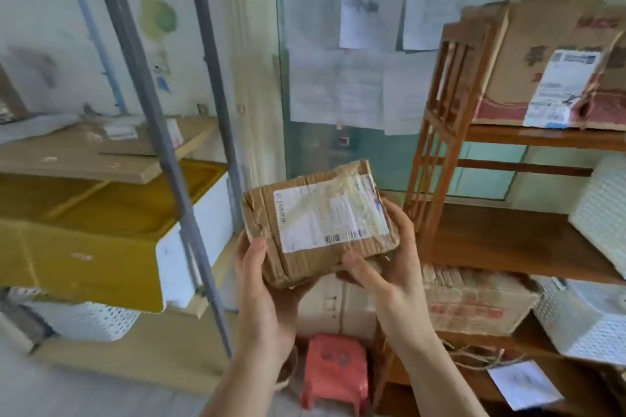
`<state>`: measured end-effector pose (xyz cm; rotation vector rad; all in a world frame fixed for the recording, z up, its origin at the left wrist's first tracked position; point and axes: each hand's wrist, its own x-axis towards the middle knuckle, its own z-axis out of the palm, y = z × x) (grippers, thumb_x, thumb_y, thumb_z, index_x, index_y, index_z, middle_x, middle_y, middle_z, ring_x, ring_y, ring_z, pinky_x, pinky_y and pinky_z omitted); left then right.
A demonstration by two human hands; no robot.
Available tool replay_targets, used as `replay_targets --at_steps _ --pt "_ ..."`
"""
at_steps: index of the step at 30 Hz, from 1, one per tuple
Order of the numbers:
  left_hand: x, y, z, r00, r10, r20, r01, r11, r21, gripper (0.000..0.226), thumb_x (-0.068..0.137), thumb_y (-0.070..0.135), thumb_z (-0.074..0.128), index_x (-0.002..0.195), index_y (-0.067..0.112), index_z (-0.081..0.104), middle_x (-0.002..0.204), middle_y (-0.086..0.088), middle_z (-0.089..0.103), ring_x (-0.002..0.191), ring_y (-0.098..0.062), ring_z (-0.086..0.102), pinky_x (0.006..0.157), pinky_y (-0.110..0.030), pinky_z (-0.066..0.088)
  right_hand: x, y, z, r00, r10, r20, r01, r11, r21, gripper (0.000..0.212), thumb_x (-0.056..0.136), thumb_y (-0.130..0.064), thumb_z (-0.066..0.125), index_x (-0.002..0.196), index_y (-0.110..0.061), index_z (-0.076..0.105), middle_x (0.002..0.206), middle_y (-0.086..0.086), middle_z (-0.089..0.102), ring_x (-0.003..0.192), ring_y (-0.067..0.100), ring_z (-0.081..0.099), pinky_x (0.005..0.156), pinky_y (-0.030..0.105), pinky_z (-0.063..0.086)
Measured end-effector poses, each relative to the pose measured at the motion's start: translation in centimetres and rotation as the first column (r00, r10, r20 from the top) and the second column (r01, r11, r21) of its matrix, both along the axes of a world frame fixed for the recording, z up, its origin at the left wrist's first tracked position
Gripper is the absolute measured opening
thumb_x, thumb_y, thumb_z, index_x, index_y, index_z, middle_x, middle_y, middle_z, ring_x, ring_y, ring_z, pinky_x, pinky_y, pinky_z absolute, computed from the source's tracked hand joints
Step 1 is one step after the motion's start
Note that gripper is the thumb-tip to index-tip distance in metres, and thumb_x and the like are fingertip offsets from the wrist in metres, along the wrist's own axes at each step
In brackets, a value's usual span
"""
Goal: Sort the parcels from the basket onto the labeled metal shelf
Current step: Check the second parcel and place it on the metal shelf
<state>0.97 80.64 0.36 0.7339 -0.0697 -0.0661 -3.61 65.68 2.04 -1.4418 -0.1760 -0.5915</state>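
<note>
A small worn cardboard parcel (318,223) with a white shipping label and barcode is held up in front of me, between the two shelves. My left hand (261,284) grips its lower left corner, thumb on the front face. My right hand (389,261) holds its lower right side, fingers wrapped around the edge. The metal shelf (189,179) with grey uprights stands to the left; its boards carry a yellow box (84,247) and flat cardboard. No basket of parcels is clearly in view.
A wooden shelf (508,237) on the right carries large cardboard boxes (548,61), a white perforated basket (603,210) and more below. A pink stool (335,372) stands on the floor between the shelves. Papers cover the wall behind.
</note>
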Motion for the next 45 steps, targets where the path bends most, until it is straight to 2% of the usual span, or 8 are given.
replay_targets --at_steps 5,9,14,21,28,36,41,45 --pt "3.4 9.1 0.2 0.976 -0.001 0.219 -0.028 0.991 0.129 0.085 0.059 0.044 0.091 0.131 0.019 0.053 0.121 -0.007 0.070 0.110 -0.025 0.067 0.084 -0.044 0.054 3.5 6.4 1.7 0.995 -0.079 0.058 0.068 0.982 0.177 0.065 0.071 -0.014 0.079 0.125 -0.020 0.044 0.126 0.013 0.058 0.102 0.020 0.069 0.079 0.039 0.060" --pt "6.4 15.5 0.3 0.942 -0.095 0.323 0.015 0.971 0.241 0.057 0.056 0.048 0.093 0.096 0.021 0.064 0.098 -0.007 0.073 0.090 -0.024 0.070 0.073 -0.040 0.058 6.6 11.9 3.1 0.993 -0.067 0.100 0.039 0.965 0.260 0.039 0.083 -0.012 0.077 0.109 -0.012 0.048 0.106 -0.004 0.073 0.087 0.011 0.074 0.074 0.026 0.058" --pt "9.1 21.4 0.1 0.888 -0.152 0.435 -0.037 0.917 0.397 0.068 0.074 0.025 0.077 0.134 0.039 0.049 0.138 -0.019 0.054 0.125 -0.042 0.056 0.092 -0.068 0.050 9.4 19.0 2.5 0.989 -0.064 0.136 0.048 0.992 0.118 0.036 0.096 -0.019 0.058 0.129 -0.006 0.053 0.123 0.005 0.071 0.116 0.020 0.066 0.086 0.026 0.055" --pt "10.3 25.6 1.3 0.830 -0.150 0.537 -0.115 0.896 0.428 0.076 0.084 0.029 0.069 0.152 0.031 0.033 0.149 -0.009 0.050 0.136 -0.034 0.050 0.099 -0.062 0.049 11.3 23.5 2.4 0.997 0.007 0.081 -0.009 1.000 0.022 0.066 0.089 -0.041 0.068 0.147 -0.021 0.045 0.140 0.006 0.059 0.131 0.025 0.055 0.100 0.048 0.051" --pt "10.2 28.8 2.8 0.868 -0.074 0.491 -0.093 0.947 0.309 0.081 0.084 0.050 0.071 0.153 0.037 0.031 0.155 -0.007 0.045 0.140 -0.033 0.046 0.102 -0.050 0.049 13.4 27.2 1.9 0.919 0.366 0.144 -0.373 0.928 0.022 0.079 0.075 0.012 0.070 0.145 -0.009 0.036 0.135 0.012 0.059 0.119 0.027 0.062 0.089 0.041 0.055" --pt "14.9 36.5 5.1 0.910 0.083 0.407 -0.237 0.908 0.345 0.125 0.058 0.043 0.093 0.156 0.049 0.016 0.151 -0.002 0.050 0.104 -0.018 0.071 0.067 -0.030 0.059 19.7 30.0 5.0 0.792 0.606 0.066 -0.591 0.737 0.327 0.030 0.081 -0.016 0.065 0.110 -0.010 0.061 0.106 0.012 0.069 0.087 0.026 0.067 0.068 0.034 0.057" --pt "18.5 40.7 4.8 0.886 0.152 0.439 -0.377 0.787 0.489 0.130 0.033 0.046 0.100 0.149 0.029 0.044 0.130 -0.009 0.063 0.113 -0.030 0.064 0.087 -0.037 0.059 22.6 33.8 6.6 0.773 0.634 0.017 -0.618 0.747 0.248 0.082 0.071 -0.058 0.079 0.129 -0.007 0.052 0.126 0.017 0.064 0.111 0.033 0.063 0.084 0.036 0.055" --pt "22.2 44.3 5.3 0.844 0.202 0.496 -0.475 0.712 0.517 0.123 0.029 0.062 0.094 0.137 0.029 0.045 0.138 0.000 0.058 0.124 -0.024 0.058 0.098 -0.049 0.052 25.8 37.6 6.4 0.798 0.603 0.014 -0.579 0.760 0.294 0.072 0.075 -0.054 0.079 0.133 -0.018 0.056 0.131 0.012 0.063 0.121 0.030 0.059 0.096 0.038 0.052"
